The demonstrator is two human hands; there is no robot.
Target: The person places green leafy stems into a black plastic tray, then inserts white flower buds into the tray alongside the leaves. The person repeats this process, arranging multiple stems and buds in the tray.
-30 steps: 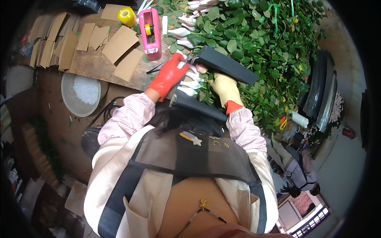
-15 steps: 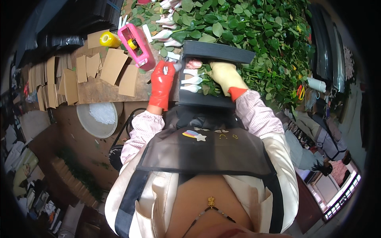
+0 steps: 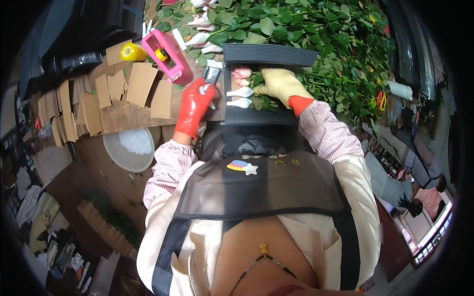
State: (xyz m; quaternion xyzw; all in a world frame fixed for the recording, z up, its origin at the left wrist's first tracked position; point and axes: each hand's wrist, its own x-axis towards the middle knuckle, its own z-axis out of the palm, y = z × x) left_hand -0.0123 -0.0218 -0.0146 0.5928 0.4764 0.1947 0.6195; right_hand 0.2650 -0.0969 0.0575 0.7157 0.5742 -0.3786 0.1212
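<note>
My left hand (image 3: 196, 101), in a red rubber glove, is closed on a small white bud net (image 3: 203, 90), mostly hidden in the fingers. It hovers at the table's front edge, left of a black corrugated sheet (image 3: 270, 54) bent up around a row of roses. Two pink rose heads (image 3: 241, 73) lie bare there. Nearer me, two buds wear white net sleeves (image 3: 240, 102). My right hand (image 3: 282, 86), in a pale yellow glove over a red one, grips the rose stems just behind the heads; leaves hide some fingertips.
A pink tape dispenser (image 3: 169, 58) and a yellow tape roll (image 3: 132, 52) stand left, by cardboard pieces (image 3: 142, 84). More leafy rose stems (image 3: 340, 59) cover the table's right and back. A round tub (image 3: 129, 150) with white scraps is below the table's left edge.
My left hand has drawn back left and toward me from the flowers. A second pink rose head is now bare where a white net sleeve was. My right hand stays at the stems.
</note>
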